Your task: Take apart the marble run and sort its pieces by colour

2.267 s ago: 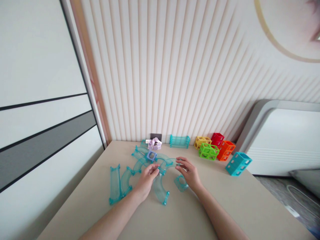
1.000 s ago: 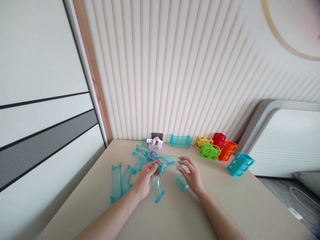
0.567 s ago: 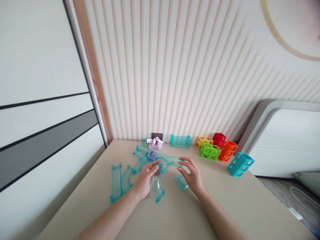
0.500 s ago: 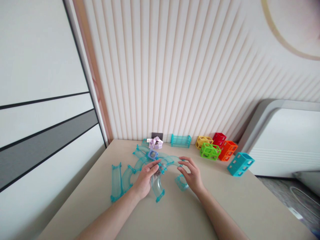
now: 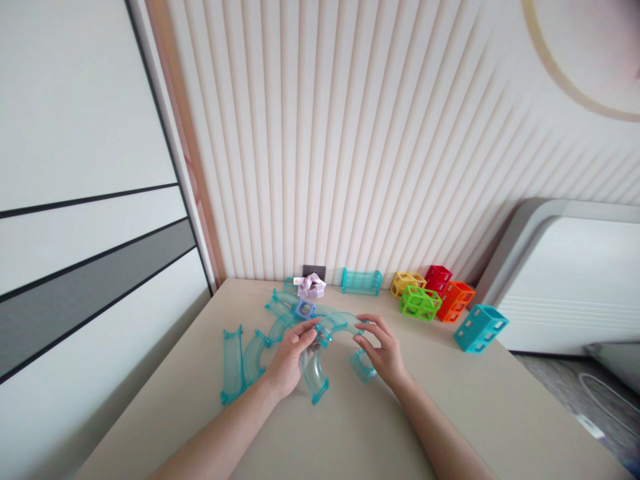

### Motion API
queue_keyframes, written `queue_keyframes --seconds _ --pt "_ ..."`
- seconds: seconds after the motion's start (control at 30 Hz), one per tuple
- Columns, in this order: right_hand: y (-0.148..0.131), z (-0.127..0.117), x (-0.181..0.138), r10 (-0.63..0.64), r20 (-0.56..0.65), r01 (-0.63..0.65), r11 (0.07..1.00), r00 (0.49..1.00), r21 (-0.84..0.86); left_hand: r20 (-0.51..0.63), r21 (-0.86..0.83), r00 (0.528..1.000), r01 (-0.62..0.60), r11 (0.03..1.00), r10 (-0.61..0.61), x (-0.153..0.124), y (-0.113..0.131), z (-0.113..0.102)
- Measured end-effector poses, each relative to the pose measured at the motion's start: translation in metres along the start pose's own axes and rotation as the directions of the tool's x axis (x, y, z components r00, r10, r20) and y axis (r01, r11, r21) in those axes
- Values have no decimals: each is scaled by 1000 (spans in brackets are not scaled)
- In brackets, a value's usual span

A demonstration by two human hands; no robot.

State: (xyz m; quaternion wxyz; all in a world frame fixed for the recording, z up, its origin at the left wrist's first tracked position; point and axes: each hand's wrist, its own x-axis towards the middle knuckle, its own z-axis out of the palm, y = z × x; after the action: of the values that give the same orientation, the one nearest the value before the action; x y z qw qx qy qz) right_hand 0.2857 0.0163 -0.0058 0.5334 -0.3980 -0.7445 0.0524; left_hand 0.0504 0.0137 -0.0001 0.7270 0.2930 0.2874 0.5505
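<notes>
My left hand [image 5: 293,357] is closed on the joint end of a clear teal curved track piece [image 5: 314,373], which bends down toward me. Another curved track piece [image 5: 345,321] arches from that joint to my right hand [image 5: 383,350], whose thumb and fingers pinch its far end. Whether the two pieces are locked together I cannot tell, as my left fingers cover part of the joint. A small teal ring-shaped piece [image 5: 363,365] lies just below my right hand. Behind my left hand sits a small blue-violet square piece [image 5: 305,308] among more teal tracks.
Teal track pieces [image 5: 233,365] lie on the left of the table [image 5: 350,433]. At the back are a lilac cluster [image 5: 311,286] and a stack of teal pieces [image 5: 361,281]. Yellow, red, green [image 5: 420,303], orange [image 5: 455,301] and teal [image 5: 481,328] block frames stand at the right.
Almost nothing differs. Both hands keep their hold on the curved tracks, with only a very slight shift of the joint toward the left.
</notes>
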Motion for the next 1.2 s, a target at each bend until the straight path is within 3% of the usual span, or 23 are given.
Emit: queue_keyframes --seconds 0.53,1.2 --pt "1 3 0 14 76 -13 1000 997 -20 -55 -3 998 -30 1000 30 0 0 1" --pt "8 8 -3 1 54 6 992 999 -128 -65 90 998 -1 996 7 2 -4 -2"
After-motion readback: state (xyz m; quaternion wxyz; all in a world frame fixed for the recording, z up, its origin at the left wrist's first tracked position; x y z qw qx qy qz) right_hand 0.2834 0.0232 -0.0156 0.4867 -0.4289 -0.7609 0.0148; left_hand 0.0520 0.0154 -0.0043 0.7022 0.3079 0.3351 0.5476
